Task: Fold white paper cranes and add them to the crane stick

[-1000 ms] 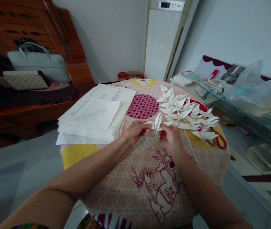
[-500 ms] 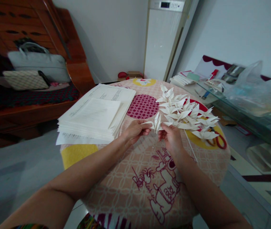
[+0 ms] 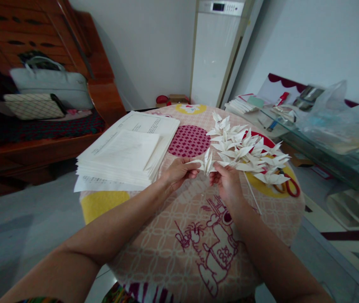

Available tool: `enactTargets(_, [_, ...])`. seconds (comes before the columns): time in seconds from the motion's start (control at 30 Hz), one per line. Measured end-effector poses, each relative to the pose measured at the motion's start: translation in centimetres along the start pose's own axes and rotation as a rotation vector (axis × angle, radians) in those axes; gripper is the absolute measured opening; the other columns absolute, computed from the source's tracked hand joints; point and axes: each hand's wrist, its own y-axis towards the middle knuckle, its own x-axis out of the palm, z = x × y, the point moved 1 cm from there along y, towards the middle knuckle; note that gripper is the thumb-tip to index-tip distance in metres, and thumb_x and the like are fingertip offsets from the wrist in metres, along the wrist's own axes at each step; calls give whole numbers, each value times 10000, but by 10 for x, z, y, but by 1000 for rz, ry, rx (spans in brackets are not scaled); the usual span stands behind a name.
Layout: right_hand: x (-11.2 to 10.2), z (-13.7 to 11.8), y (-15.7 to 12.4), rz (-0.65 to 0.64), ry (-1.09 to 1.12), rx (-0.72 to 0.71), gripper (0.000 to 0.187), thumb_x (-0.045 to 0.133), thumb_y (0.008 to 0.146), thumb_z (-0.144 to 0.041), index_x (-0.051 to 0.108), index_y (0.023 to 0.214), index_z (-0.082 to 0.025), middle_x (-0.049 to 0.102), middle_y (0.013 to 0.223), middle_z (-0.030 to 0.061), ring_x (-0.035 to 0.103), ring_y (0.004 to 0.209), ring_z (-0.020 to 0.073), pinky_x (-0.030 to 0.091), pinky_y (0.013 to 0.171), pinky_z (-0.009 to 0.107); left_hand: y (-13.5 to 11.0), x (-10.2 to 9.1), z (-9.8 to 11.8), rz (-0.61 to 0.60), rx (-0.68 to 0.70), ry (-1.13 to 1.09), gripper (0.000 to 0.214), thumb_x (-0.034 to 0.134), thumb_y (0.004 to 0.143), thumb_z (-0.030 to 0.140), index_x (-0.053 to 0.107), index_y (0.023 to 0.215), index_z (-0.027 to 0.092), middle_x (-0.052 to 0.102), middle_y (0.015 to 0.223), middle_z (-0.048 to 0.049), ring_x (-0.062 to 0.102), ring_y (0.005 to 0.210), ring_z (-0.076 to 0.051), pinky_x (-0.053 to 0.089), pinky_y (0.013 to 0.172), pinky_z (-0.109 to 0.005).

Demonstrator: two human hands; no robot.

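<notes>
A round-edged table (image 3: 154, 256) fills the middle, draped in soft peach cloth (image 3: 163, 223) with a white petal lattice, fuzzy yellow patches, a checked maroon disc and an outlined cartoon figure towards the near edge. Along the left edge lies a thick rectangular stack of paper (image 3: 149, 124), flat and matte, its top sheet printed; a smaller pile of thin square sheets (image 3: 125, 147) sits on top. By the right edge, a crowded heap of folded white papers (image 3: 242, 151) bristles with sharp wings and points, partly covering something red and smooth (image 3: 263, 141).

Between stack and heap, the left hand (image 3: 179, 173) and the right hand (image 3: 229, 183) face each other, each pinching with thumb and fingers an opposite pointed end of one creased white paper figure (image 3: 207, 162). Its upright, pleated peak stands between them; whether it touches the cloth, I cannot tell. Red-looped scissors (image 3: 297, 183) poke from under the heap at the right edge. Thinnest is a straight white stick (image 3: 252, 191), just beside the right hand.
</notes>
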Motion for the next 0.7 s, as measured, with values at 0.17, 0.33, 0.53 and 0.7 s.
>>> enactTargets(0.17, [0,-3,0,-2,18,-54,282,789,652,-389,619,625,-165,615,466,-10,517,345,104,417,320,205,1,-6,2,-34,47,70,201,824,721,191,646,728,96,616,536,7,501,399,-37,387,412,-133])
enactTargets(0.33, [1,-3,-4,19,-89,-252,315,768,707,-441,635,628,-167,611,472,-16,510,350,99,418,330,207,5,-16,1,-167,100,172,316,865,643,315,663,767,106,668,645,-14,584,486,-77,487,488,-183])
enactTargets(0.53, [0,-3,-11,36,-320,-423,338,731,783,-462,673,634,-164,606,463,-16,519,366,93,428,368,200,7,-18,-1,-165,256,271,336,820,672,401,677,781,117,674,725,-14,602,566,-85,530,587,-213])
enactTargets(0.7, [0,-1,-12,-5,-412,-427,350,710,811,-470,678,650,-161,610,470,-12,537,388,98,430,390,199,2,-14,0,-156,376,352,336,768,735,431,643,705,121,618,617,2,561,509,-81,470,510,-192])
